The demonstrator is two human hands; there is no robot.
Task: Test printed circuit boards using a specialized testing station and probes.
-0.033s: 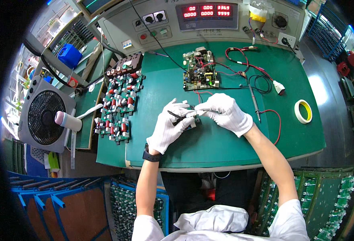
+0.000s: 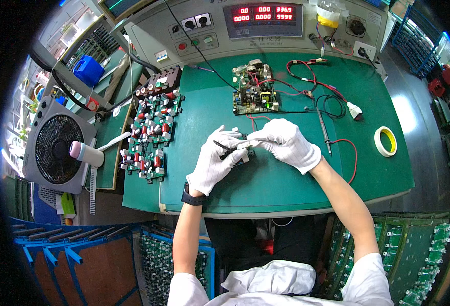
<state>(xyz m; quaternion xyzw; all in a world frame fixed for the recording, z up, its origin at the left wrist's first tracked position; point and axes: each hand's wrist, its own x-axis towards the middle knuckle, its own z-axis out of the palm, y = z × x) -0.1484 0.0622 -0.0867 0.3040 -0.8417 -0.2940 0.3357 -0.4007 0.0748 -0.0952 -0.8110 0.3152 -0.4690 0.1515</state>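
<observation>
Both my hands wear white gloves and meet over the middle of the green mat (image 2: 286, 188). My left hand (image 2: 214, 163) grips a thin dark tool (image 2: 224, 148) whose tip points at a small green and white circuit part (image 2: 245, 149). My right hand (image 2: 286, 144) pinches that part from the right with thumb and forefinger. The part is mostly hidden by the fingers. A black wristband sits on my left wrist.
A larger circuit board (image 2: 253, 94) with red and black leads lies beyond the hands, below a test unit with red digits (image 2: 263, 18). Several boards (image 2: 151, 132) line the mat's left. A tape roll (image 2: 385, 141) lies right, a probe (image 2: 323, 125) centre-right, a fan (image 2: 56, 148) far left.
</observation>
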